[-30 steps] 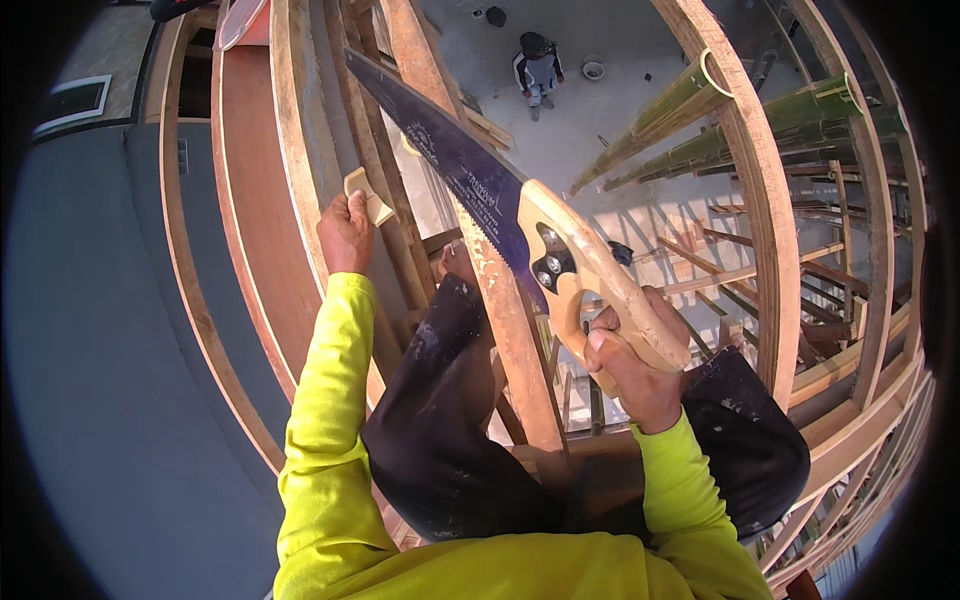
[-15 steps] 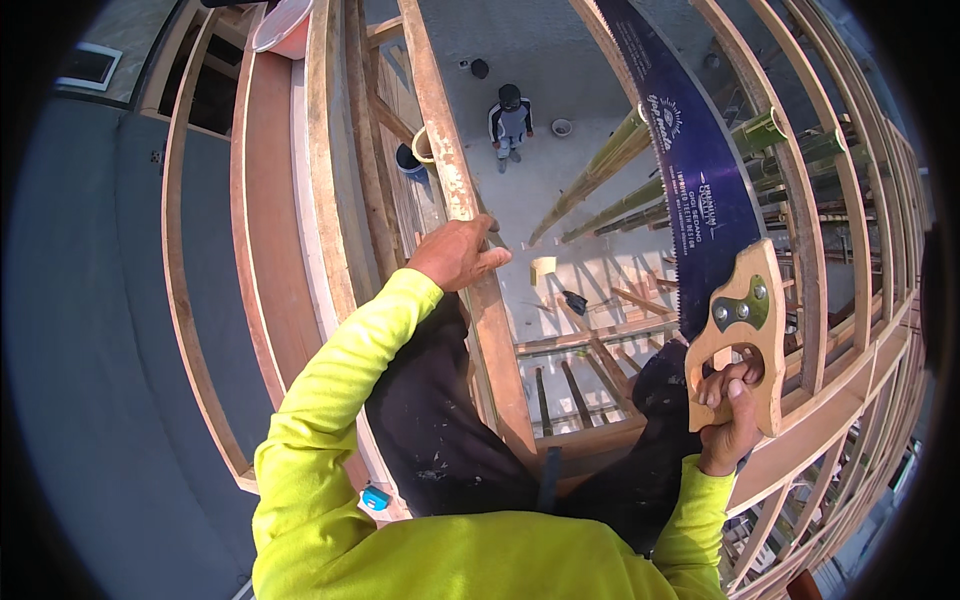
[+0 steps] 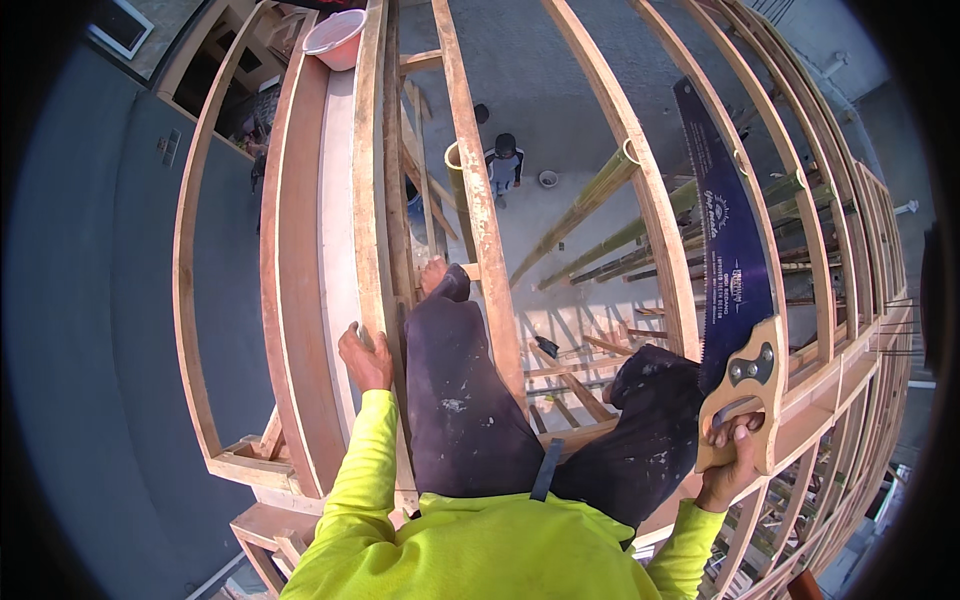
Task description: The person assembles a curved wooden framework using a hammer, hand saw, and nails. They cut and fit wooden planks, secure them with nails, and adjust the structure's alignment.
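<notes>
My right hand (image 3: 735, 450) is closed round the pale wooden handle of a handsaw (image 3: 738, 235), fingers through the grip hole. Its dark blue blade points away from me, teeth to the left, over the wooden framing. My left hand (image 3: 367, 358) grips the edge of a long wooden beam (image 3: 372, 200) left of my legs, beside a pale strip. Some of its fingers are hidden. Between my left leg and the open framing runs another timber (image 3: 480, 240), with worn patches on its face.
Far below, a person (image 3: 505, 165) stands on the concrete floor near a bowl (image 3: 548, 179). Bamboo poles (image 3: 590, 205) rise up to the framing. A pinkish bucket (image 3: 337, 40) sits at the far left. Wide gaps between the timbers drop to the floor. A grey wall (image 3: 80, 300) stands left.
My left hand has left the worn timber and moved left and down to the beam beside it. My left foot now shows between the timbers. The saw has shifted slightly right and lower in view.
</notes>
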